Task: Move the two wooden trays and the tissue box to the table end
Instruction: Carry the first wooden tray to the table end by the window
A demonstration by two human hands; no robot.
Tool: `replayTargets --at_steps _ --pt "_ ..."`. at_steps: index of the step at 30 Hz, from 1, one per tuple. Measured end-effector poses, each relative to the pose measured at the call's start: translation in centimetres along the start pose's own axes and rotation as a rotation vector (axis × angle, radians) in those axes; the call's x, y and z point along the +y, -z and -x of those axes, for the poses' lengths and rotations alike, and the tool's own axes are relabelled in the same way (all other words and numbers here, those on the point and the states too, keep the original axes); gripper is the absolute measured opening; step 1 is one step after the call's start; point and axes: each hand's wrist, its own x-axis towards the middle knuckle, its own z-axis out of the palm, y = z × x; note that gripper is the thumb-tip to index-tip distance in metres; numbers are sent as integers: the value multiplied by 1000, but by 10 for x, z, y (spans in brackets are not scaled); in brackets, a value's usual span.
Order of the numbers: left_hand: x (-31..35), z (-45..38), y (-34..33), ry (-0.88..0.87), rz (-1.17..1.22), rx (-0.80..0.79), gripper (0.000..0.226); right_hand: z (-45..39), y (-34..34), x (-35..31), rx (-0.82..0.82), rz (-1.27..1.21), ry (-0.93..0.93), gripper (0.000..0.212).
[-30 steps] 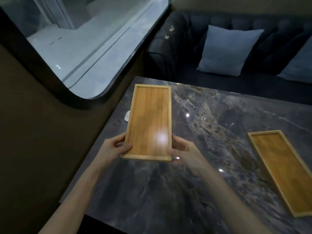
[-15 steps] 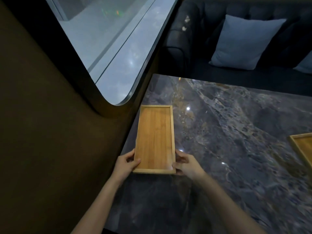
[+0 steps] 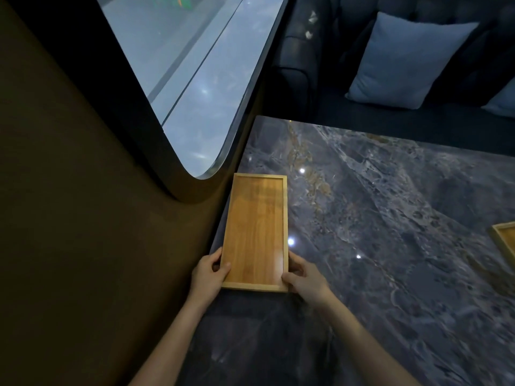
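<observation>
The left hand (image 3: 208, 275) and right hand (image 3: 302, 277) grip the near corners of a wooden tray (image 3: 256, 232), thumbs over its rim. The tray lies lengthwise along the left edge of the dark marble bench (image 3: 390, 246), beside the wall under the window (image 3: 195, 65). A second wooden tray (image 3: 506, 240) shows partly at the right edge, well apart.

Dark marble table (image 3: 390, 246) is taking up most of the view, grey veining with a few ceiling lights glaring off it. A big rounded window (image 3: 189, 79) is sitting in the brown wall (image 3: 69, 218) on the left. Past the far edge, a dark tufted sofa (image 3: 295, 65) is holding a pale blue cushion (image 3: 404, 57), with a second cushion (image 3: 501, 101) peeking in at the right.
</observation>
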Motion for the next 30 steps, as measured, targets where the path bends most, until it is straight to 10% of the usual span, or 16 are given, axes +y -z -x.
replayTargets --at_steps 9,30 --pt "-4 -8 -17 -33 -252 207 44 -3 -25 0 203 399 154 33" --pt "-19 0 -14 -139 -591 225 61 -2 -53 5 260 457 202 24"
